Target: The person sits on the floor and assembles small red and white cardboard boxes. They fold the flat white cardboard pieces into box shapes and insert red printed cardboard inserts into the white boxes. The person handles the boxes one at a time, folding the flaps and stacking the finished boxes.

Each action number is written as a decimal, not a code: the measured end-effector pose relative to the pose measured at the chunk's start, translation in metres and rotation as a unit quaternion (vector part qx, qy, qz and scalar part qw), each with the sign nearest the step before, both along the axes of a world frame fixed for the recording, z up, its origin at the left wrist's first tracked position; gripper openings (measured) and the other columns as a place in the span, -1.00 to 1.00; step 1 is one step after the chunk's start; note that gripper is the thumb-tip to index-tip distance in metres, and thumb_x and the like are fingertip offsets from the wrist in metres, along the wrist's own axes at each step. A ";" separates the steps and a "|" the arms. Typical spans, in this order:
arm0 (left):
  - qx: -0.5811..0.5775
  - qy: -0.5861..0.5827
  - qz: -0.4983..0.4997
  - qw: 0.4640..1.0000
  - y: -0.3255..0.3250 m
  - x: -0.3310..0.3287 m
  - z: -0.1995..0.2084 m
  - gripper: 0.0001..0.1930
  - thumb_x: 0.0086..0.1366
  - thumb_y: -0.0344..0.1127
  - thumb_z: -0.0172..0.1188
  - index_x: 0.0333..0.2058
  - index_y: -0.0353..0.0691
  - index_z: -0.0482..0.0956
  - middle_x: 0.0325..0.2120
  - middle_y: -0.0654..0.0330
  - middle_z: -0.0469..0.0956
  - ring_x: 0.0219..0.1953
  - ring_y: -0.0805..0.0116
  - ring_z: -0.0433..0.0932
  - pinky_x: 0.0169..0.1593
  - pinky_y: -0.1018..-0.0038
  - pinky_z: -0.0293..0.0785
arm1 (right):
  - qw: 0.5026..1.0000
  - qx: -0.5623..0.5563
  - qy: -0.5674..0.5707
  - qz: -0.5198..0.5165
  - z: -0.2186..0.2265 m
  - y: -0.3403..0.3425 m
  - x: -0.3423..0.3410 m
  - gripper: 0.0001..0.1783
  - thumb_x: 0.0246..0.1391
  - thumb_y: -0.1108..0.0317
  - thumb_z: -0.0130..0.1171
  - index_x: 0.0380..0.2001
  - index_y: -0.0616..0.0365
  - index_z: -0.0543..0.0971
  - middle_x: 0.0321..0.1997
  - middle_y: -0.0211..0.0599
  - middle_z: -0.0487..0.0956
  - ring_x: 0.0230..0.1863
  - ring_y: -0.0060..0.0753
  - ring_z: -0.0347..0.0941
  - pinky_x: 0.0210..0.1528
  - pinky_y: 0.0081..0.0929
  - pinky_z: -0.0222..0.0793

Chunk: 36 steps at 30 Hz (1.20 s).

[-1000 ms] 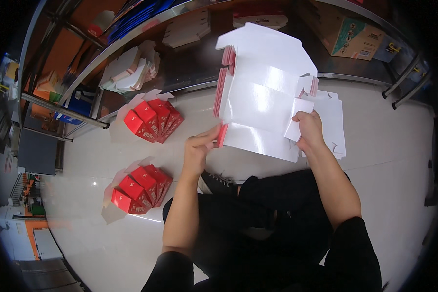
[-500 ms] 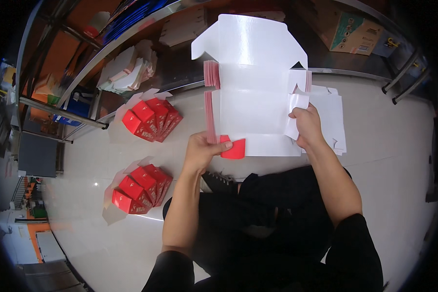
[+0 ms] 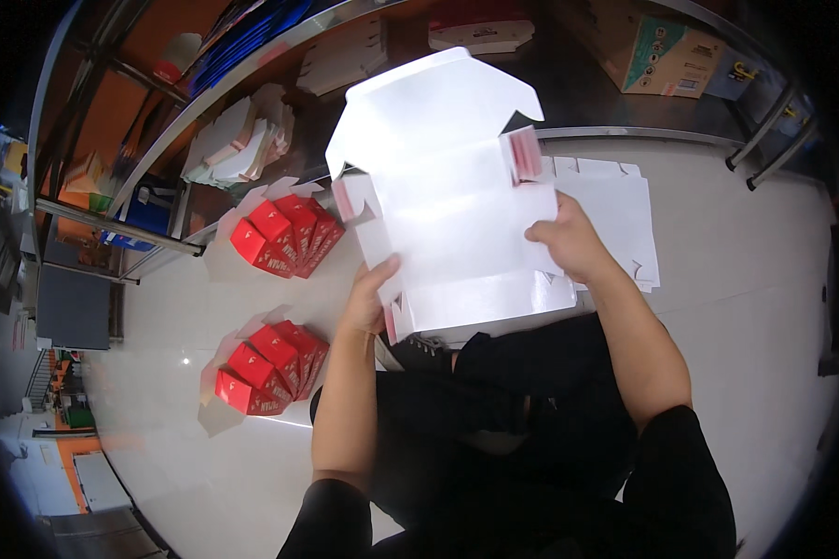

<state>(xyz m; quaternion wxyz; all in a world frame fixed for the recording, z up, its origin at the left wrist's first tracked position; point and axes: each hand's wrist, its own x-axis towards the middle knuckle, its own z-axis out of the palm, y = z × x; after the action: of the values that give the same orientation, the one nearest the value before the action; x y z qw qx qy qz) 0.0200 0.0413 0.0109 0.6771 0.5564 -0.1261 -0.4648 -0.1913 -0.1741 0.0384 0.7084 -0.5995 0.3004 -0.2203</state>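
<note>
Over my lap I hold an unfolded cardboard box blank (image 3: pixel 466 224), white on the face toward me, with red showing at some side flaps. My left hand (image 3: pixel 373 293) grips its lower left edge, thumb on the white face and fingers mostly hidden behind. On the opposite edge, my right hand (image 3: pixel 569 238) pinches the side flap between thumb and fingers. Both side flaps stand partly bent up from the middle panel. Just right of my right hand, a pile of flat white blanks (image 3: pixel 615 219) lies on the floor, partly covered by the held one.
Two nested groups of folded red boxes, the farther group (image 3: pixel 284 233) and the nearer group (image 3: pixel 270 368), stand on the floor at left. Beyond is a metal shelf (image 3: pixel 643 135) carrying stacked white cartons (image 3: pixel 242 140) and a brown cardboard box (image 3: pixel 671 61). Its legs reach the floor.
The blank has tilted and shifted left and down, its side flaps now bent inward. My left thumb has moved off the red flap at the bottom, which no longer shows, onto the left side flap.
</note>
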 end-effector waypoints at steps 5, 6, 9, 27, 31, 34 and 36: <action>0.059 -0.134 -0.012 0.989 -0.016 -0.027 -0.005 -0.30 0.08 -0.47 0.14 0.25 -0.40 0.22 -0.01 0.04 0.49 0.04 0.20 0.49 0.15 0.34 0.39 | 0.994 -0.097 -0.036 0.017 -0.018 0.014 0.011 -0.33 0.02 0.44 0.16 0.23 0.37 0.26 0.14 0.04 0.46 0.14 -0.16 0.43 0.19 -0.29 0.33; 0.062 -0.151 -0.016 0.986 -0.017 -0.038 -0.008 -0.28 0.04 -0.52 0.11 0.26 -0.39 0.20 0.01 0.04 0.47 0.06 0.21 0.47 0.17 0.34 0.38 | 0.986 -0.167 -0.002 -0.028 -0.022 0.017 0.015 -0.29 0.02 0.40 0.18 0.24 0.37 0.22 0.16 0.09 0.43 0.17 -0.10 0.41 0.20 -0.26 0.31; 0.014 -0.265 -0.042 0.963 -0.021 -0.092 0.006 -0.19 0.01 -0.63 0.07 0.31 -0.35 0.08 0.09 0.02 0.39 0.13 0.23 0.41 0.23 0.34 0.31 | 0.938 -0.313 0.074 -0.126 -0.038 0.022 0.024 -0.17 0.02 0.27 0.25 0.27 0.39 0.13 0.19 0.21 0.36 0.22 0.10 0.35 0.24 -0.17 0.27; -0.108 -0.108 0.266 0.952 -0.004 -0.011 0.009 -0.56 0.03 -0.51 0.00 -0.04 -0.45 0.42 -0.18 0.06 0.50 -0.15 0.23 0.52 -0.07 0.35 0.49 | 0.997 -0.034 -0.075 0.009 -0.029 0.010 0.027 -0.51 0.16 0.33 0.29 0.08 0.36 0.44 -0.05 -0.12 0.60 -0.06 -0.35 0.57 -0.14 -0.43 0.56; -0.112 -0.126 0.255 0.952 0.003 -0.008 0.005 -0.56 0.02 -0.50 0.01 -0.04 -0.46 0.41 -0.18 0.07 0.50 -0.15 0.23 0.52 -0.08 0.36 0.49 | 0.994 0.026 -0.105 -0.019 -0.030 0.014 0.033 -0.63 0.20 0.45 0.22 0.04 0.35 0.45 -0.08 -0.17 0.60 -0.15 -0.42 0.60 -0.19 -0.45 0.63; -0.105 -0.112 0.248 0.957 0.001 -0.018 0.013 -0.56 0.04 -0.46 0.02 -0.04 -0.46 0.41 -0.18 0.07 0.50 -0.16 0.22 0.53 -0.09 0.35 0.51 | 0.995 -0.037 -0.089 -0.031 -0.038 0.013 0.027 -0.69 0.21 0.48 0.20 -0.02 0.35 0.45 -0.08 -0.18 0.60 -0.21 -0.44 0.60 -0.19 -0.48 0.62; -0.095 -0.084 0.229 0.965 0.003 -0.019 0.014 -0.55 0.06 -0.41 0.02 -0.03 -0.45 0.40 -0.18 0.07 0.50 -0.17 0.20 0.55 -0.09 0.32 0.52 | 0.992 -0.096 -0.070 -0.041 -0.042 0.017 0.025 -0.76 0.19 0.52 0.19 -0.08 0.33 0.48 -0.10 -0.18 0.60 -0.21 -0.40 0.61 -0.19 -0.47 0.59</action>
<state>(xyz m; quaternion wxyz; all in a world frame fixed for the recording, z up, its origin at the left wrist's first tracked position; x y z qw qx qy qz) 0.0010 0.0446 0.0251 0.8021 0.5410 -0.0954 -0.2344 -0.1664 -0.1568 -0.0033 0.6576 -0.6349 0.2514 -0.3183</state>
